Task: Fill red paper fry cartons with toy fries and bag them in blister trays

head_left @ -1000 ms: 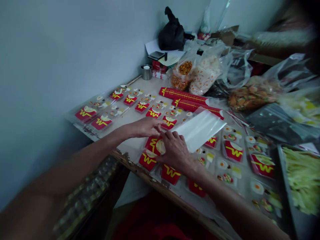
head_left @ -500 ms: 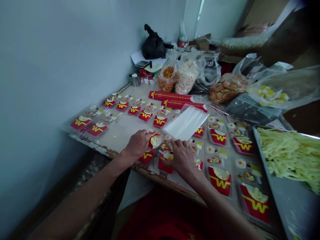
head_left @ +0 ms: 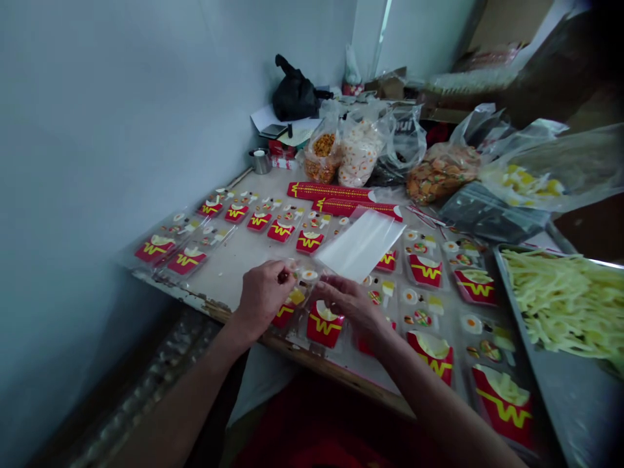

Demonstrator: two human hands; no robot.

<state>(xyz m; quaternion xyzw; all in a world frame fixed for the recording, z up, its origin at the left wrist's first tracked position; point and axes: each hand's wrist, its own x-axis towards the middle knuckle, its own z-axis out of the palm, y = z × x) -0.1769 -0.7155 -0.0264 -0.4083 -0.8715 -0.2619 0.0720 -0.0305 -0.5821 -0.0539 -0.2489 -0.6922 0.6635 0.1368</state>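
My left hand (head_left: 266, 296) is curled closed at the near edge of the table, over a clear plastic tray. What its fingers hold, if anything, is hidden. Close to its fingertips are a toy fried egg (head_left: 309, 275) and a yellow piece (head_left: 296, 297), with a red fry carton (head_left: 283, 316) partly covered below. My right hand (head_left: 353, 302) reaches in from the right, its fingers stretched leftward over the neighbouring tray. Under those fingers lies another red fry carton (head_left: 324, 326) with a yellow zigzag and a cream top.
Several filled trays (head_left: 186, 260) stand in rows. A white plastic sheet (head_left: 361, 246) covers some. Behind are long red card strips (head_left: 331, 192) and bags of small toy foods (head_left: 361, 153). A metal tray of pale fry-like strips (head_left: 565, 305) sits right; a wall (head_left: 121, 130) rises left.
A red fry carton near my left fingertips no longer shows there. The carton below my right hand is now more visible. My left hand has closed further and my right fingers have straightened.
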